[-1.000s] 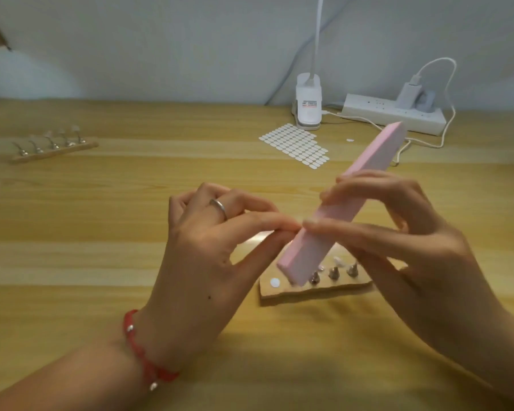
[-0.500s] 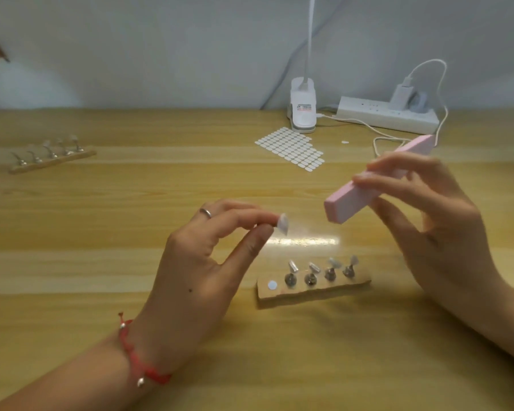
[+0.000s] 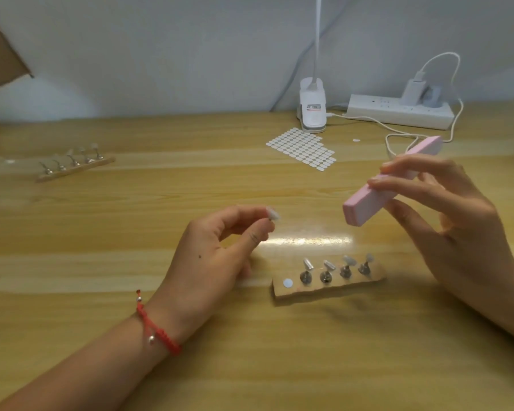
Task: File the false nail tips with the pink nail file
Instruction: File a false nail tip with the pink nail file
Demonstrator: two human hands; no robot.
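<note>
My left hand (image 3: 211,256) pinches a small clear false nail tip (image 3: 273,215) between thumb and forefinger, held above the table. To its right, my right hand (image 3: 454,221) grips a long pink nail file block (image 3: 377,194), tilted with its near end low and apart from the tip. Below and between the hands a wooden holder strip (image 3: 330,287) lies on the table, carrying several metal stands with nail tips (image 3: 327,266) and one white sticky dot (image 3: 288,282) at its bare left end.
A second holder strip with nail tips (image 3: 72,164) lies far left. A sheet of white adhesive dots (image 3: 301,148), a clip lamp base (image 3: 312,109) and a power strip (image 3: 401,111) with charger and cable sit at the back of the wooden table (image 3: 131,221).
A second ago the file lay against the tip in my left hand. My right hand has since carried the file up and to the right, and the two hands now stand apart.
</note>
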